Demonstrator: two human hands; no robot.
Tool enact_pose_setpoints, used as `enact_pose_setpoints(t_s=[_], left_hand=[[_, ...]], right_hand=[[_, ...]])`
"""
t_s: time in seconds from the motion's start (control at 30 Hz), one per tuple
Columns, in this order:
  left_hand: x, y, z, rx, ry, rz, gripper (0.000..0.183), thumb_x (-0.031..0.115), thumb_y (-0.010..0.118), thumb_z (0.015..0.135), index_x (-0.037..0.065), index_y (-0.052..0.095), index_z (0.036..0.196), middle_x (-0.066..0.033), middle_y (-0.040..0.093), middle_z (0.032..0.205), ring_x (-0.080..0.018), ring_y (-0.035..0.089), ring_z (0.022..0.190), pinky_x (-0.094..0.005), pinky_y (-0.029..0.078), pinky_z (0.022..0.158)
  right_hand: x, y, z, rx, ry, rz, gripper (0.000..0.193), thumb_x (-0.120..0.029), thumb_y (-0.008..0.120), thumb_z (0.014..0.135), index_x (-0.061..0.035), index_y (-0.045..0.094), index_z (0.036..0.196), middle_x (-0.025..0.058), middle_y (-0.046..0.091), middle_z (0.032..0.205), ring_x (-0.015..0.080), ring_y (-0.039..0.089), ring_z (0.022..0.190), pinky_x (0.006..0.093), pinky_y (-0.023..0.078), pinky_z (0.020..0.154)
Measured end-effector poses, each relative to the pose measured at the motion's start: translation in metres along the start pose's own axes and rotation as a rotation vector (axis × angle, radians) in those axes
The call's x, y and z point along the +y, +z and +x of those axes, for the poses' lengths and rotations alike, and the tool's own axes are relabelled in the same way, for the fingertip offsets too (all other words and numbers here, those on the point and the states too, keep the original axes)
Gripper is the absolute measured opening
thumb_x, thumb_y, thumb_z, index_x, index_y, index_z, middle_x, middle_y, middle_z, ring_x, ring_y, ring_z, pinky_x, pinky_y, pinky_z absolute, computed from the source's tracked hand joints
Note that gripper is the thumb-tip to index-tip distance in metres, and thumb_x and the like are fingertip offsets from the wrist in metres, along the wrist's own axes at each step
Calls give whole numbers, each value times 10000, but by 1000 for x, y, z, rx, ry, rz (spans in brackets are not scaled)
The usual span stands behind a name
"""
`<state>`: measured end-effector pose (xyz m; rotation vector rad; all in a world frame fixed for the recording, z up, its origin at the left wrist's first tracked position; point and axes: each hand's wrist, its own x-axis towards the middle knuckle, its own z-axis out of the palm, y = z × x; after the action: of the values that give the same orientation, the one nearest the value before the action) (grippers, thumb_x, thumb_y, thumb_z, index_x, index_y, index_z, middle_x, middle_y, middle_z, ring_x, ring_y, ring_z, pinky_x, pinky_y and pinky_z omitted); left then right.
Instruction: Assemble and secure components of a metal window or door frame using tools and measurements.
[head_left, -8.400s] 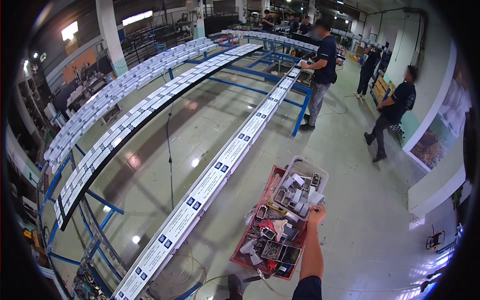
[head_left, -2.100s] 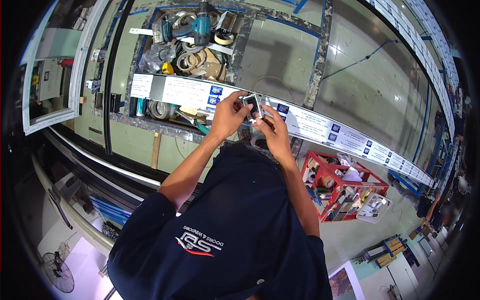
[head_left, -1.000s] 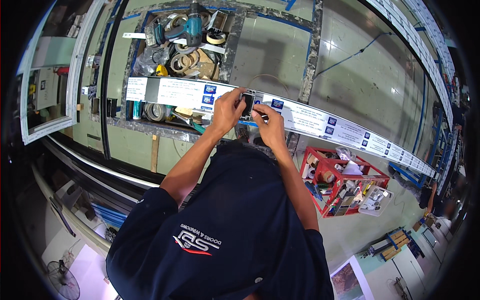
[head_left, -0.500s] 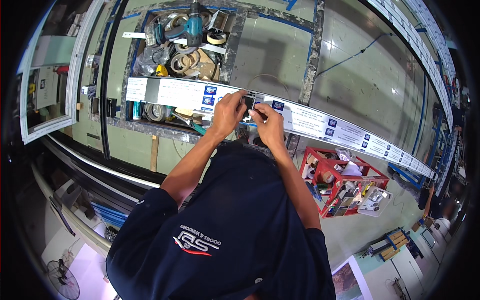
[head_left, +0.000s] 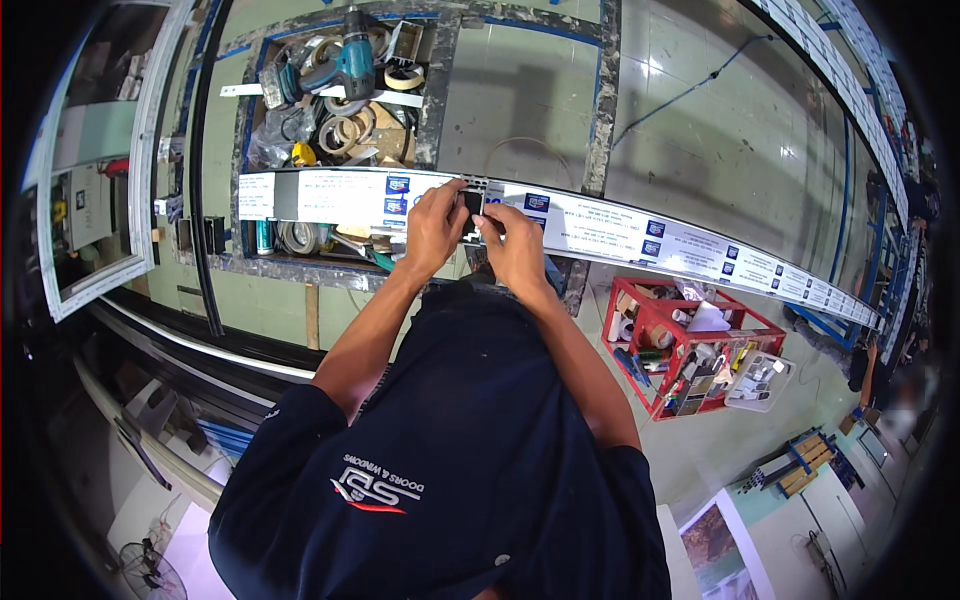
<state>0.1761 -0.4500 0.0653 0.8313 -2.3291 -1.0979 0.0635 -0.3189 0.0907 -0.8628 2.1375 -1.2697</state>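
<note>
A long aluminium profile (head_left: 340,188) in white printed film lies across the bench frame in front of me. At its middle sits a small black rectangular piece (head_left: 473,203), with a slotted metal edge (head_left: 478,184) at its far end. My left hand (head_left: 435,228) is closed at the left side of the black piece, its index finger reaching to the far edge. From the right, my right hand (head_left: 515,246) pinches the near right part of the same piece with thumb and fingers. The fingers partly hide the piece, so its full shape cannot be made out.
A tray under the profile holds a teal cordless drill (head_left: 354,65), tape rolls (head_left: 345,130) and a yellow tape measure (head_left: 303,154). A red crate (head_left: 655,395) of tools and parts stands to the right on the floor. A white window frame (head_left: 140,150) stands at left.
The view has shifted slightly, so the bench and profile sit further left and a little lower. Both hands stay at the black piece, the right fingers now closer to the left ones.
</note>
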Motion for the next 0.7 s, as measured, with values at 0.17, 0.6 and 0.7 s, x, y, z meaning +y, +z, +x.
enact_pose_setpoints(t_s=[0.17,0.6,0.7], left_hand=[[-3,5,1,5,-40,-26,303,14,740,970,22,693,1270,-146,660,806,-319,656,715,-435,537,669],[1,7,4,5,-263,-75,411,103,784,1002,32,559,1338,-68,567,636,-182,544,532,-387,447,523],[1,4,9,-52,-281,-16,392,98,804,980,42,581,1297,-79,579,633,-205,565,525,-397,449,517]], right_hand=[[1,-1,3,-26,45,28,201,-123,809,974,34,751,1086,219,759,937,359,751,784,437,577,711],[9,2,5,-14,67,71,226,-125,833,970,20,754,1124,175,803,948,252,781,778,360,590,713],[12,5,5,-14,104,66,218,-136,831,965,-7,717,1098,186,785,968,313,783,789,408,603,707]])
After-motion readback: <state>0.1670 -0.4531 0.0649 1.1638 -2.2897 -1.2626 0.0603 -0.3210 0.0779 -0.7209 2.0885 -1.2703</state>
